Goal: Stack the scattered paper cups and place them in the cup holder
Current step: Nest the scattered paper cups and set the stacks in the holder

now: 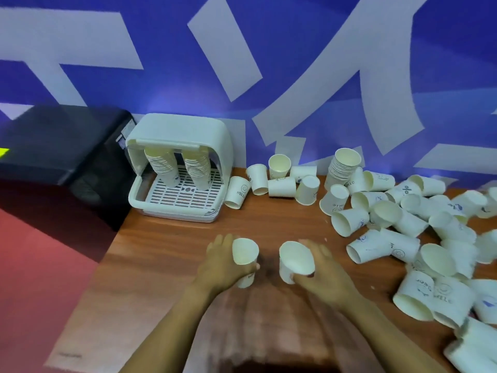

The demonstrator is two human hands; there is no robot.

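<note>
At lower centre, the left hand point(219, 261) and right hand point(324, 267) each clasp one paper cup point(245, 251), mouths up, apparently ready for nesting.

"HELLO" under a small smiley face is printed on the paper cup point(237, 191) leaning against the cup holder point(179, 168), and again on a fallen cup point(448, 301) at the bench's right edge. Other cup prints are too blurred to read.

Left hand point(224, 261) and blurred right hand point(324, 270), each seemingly gripping something.
</note>
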